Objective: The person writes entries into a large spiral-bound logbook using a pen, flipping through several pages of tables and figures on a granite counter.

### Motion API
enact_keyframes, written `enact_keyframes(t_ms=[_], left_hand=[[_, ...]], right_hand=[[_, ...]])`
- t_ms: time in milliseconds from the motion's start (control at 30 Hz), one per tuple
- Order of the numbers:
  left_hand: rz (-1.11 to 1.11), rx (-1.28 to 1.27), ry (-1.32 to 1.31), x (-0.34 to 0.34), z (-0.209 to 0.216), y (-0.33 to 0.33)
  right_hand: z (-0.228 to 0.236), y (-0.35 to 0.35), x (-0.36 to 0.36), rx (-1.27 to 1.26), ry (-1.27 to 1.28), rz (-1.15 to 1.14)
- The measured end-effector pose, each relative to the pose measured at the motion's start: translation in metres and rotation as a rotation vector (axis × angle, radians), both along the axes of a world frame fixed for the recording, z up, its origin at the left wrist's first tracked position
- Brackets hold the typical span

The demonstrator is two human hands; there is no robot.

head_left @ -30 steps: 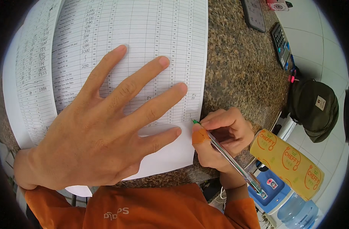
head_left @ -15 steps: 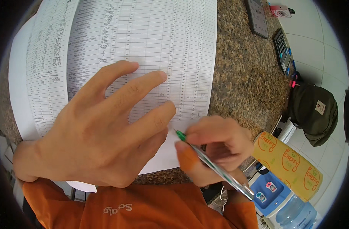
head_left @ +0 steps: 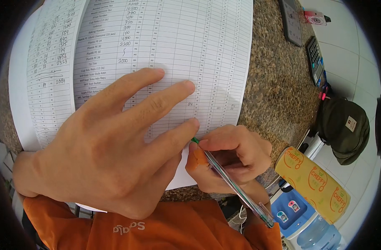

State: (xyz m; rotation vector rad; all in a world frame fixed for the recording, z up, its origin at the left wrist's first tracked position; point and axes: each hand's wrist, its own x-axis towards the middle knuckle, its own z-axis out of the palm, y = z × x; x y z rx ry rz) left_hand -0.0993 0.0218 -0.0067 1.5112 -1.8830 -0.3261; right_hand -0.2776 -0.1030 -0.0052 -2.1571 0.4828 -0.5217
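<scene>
My left hand point(head_left: 111, 129) lies over a printed table sheet point(head_left: 198, 54), its fingers spread across the rows. Handwritten figures fill some of the sheet's columns. A second written page point(head_left: 53, 54) overlaps along the left. Between the thumb and fingers of my right hand point(head_left: 236, 156) is a clear-barrelled pen point(head_left: 234, 181) with a green tip section. The pen slants up and left, its point close to my left hand's lower fingers; whether it touches paper is hidden. Something orange covers part of my right thumb point(head_left: 196, 156).
On the speckled stone counter point(head_left: 265, 83) lie a phone point(head_left: 291, 23) and a calculator point(head_left: 315, 60) along the right edge. Beyond are a dark green bag point(head_left: 342, 125), a yellow patterned roll point(head_left: 313, 183) and a blue-and-white water dispenser point(head_left: 292, 212) with a bottle.
The pen and my right hand have shifted slightly, the pen's point nearer my left hand's fingers. The sheet and surroundings sit a little differently in the view. My left hand stays spread.
</scene>
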Motion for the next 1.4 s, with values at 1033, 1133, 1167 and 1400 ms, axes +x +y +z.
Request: enact_keyframes(t_ms=[1033,1133,1167,1400], left_hand=[[0.785,-0.156,-0.089,0.130,-0.006,-0.024],[0.809,-0.120,-0.018,0.142,-0.006,-0.024],[0.803,-0.035,0.094,0.145,-0.005,-0.022],[0.721,-0.111,0.216,0.165,-0.018,-0.021]], right_hand=[[-0.011,-0.048,-0.015,0.505,-0.415,-0.298],[-0.007,-0.053,-0.007,0.587,-0.395,-0.393],[-0.008,-0.054,-0.006,0.613,-0.397,-0.406],[-0.007,-0.047,-0.004,0.576,-0.372,-0.392]])
